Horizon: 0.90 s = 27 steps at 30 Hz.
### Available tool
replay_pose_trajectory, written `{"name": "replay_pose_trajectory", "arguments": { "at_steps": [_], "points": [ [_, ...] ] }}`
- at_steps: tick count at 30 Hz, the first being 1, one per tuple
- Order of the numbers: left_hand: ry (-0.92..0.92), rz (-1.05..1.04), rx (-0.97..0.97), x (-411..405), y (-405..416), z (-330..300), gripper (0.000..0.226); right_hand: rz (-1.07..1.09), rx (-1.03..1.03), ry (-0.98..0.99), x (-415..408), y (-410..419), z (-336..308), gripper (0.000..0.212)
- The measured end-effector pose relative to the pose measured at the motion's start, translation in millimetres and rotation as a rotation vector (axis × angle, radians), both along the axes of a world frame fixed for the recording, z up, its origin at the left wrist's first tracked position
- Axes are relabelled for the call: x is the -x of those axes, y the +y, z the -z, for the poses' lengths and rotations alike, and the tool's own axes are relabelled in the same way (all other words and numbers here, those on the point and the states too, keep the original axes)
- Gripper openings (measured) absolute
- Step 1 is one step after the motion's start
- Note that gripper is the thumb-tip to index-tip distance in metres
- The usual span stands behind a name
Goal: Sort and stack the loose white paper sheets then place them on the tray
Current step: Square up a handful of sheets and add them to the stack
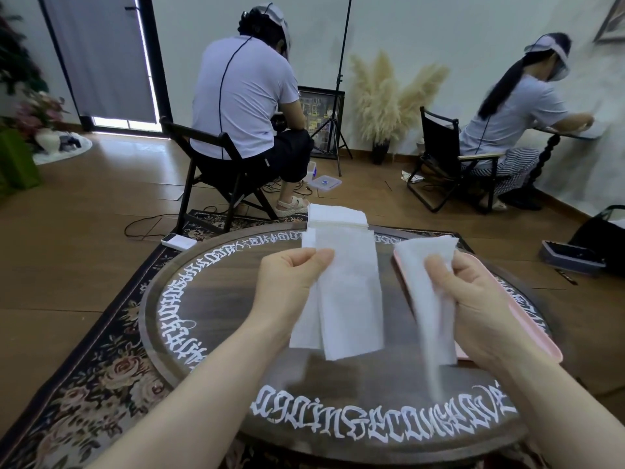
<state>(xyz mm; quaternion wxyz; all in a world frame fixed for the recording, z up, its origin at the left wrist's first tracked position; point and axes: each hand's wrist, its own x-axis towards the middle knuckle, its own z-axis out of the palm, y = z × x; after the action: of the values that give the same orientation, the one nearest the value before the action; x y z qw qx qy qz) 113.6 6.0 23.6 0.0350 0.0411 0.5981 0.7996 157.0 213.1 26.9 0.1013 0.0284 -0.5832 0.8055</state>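
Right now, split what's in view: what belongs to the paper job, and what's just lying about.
Job:
left hand, holding sheets
right hand, holding another sheet
stack on the table's far edge
pink tray

Lying about:
white box on the rug
lidded tub on the floor
tripod

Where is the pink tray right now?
In the head view, the pink tray lies on the right side of the round wooden table, mostly behind the right hand and its paper sheet.

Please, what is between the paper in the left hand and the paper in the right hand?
In the head view, only bare dark table shows between the left hand's sheets and the right hand's sheet.
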Motion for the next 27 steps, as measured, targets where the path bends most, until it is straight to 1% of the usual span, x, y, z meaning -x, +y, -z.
{"name": "replay_pose_trajectory", "arguments": {
  "at_steps": [2,5,10,12,13,15,17,18,19,21,24,25,27],
  "points": [
    [0.022,0.054,0.025,-1.7,2.9,-0.2,0.016,-0.039,-0.033,-0.016,1.3,-2.8,5.8,0.027],
    [0.039,0.097,0.038,-3.6,5.9,0.3,0.014,-0.049,-0.118,-0.026,4.6,-6.0,12.0,0.034],
    [0.035,0.067,0.03,-3.3,6.9,1.3,0.008,0.042,-0.118,-0.017,8.5,-5.6,17.0,0.03],
    [0.025,0.043,0.041,-2.9,6.4,1.8,0.007,0.118,-0.16,-0.004,8.1,-6.9,17.8,0.03],
    [0.019,0.029,0.04,-3.2,6.5,1.8,0.007,0.168,-0.168,0.002,7.5,-7.8,17.0,0.025],
    [0.015,-0.052,0.036,-1.7,5.6,2.5,0.008,0.314,-0.18,0.034,5.6,-7.2,14.3,0.007],
    [0.045,-0.183,0.051,2.4,3.1,2.8,0.008,0.514,-0.276,0.105,2.4,-3.0,7.8,0.012],
    [0.071,-0.227,0.07,3.5,1.8,2.3,0.006,0.568,-0.336,0.147,1.0,-0.2,5.7,0.014],
    [0.09,-0.236,0.093,3.4,1.5,1.7,0.005,0.575,-0.385,0.176,-1.3,-0.9,3.4,0.015],
    [0.071,-0.142,0.112,-1.0,5.0,2.7,0.008,0.472,-0.437,0.204,-3.6,-10.3,4.1,0.013],
    [-0.056,0.096,0.127,-10.8,15.2,7.1,0.024,0.256,-0.496,0.158,-3.1,-26.0,12.6,0.013],
    [-0.09,0.149,0.122,-12.4,17.3,7.4,0.029,0.174,-0.502,0.146,-2.7,-28.1,13.7,0.01],
    [-0.134,0.191,0.065,-11.3,16.7,5.2,0.034,0.004,-0.457,0.102,-2.1,-27.1,13.2,0.003]
  ]
}}
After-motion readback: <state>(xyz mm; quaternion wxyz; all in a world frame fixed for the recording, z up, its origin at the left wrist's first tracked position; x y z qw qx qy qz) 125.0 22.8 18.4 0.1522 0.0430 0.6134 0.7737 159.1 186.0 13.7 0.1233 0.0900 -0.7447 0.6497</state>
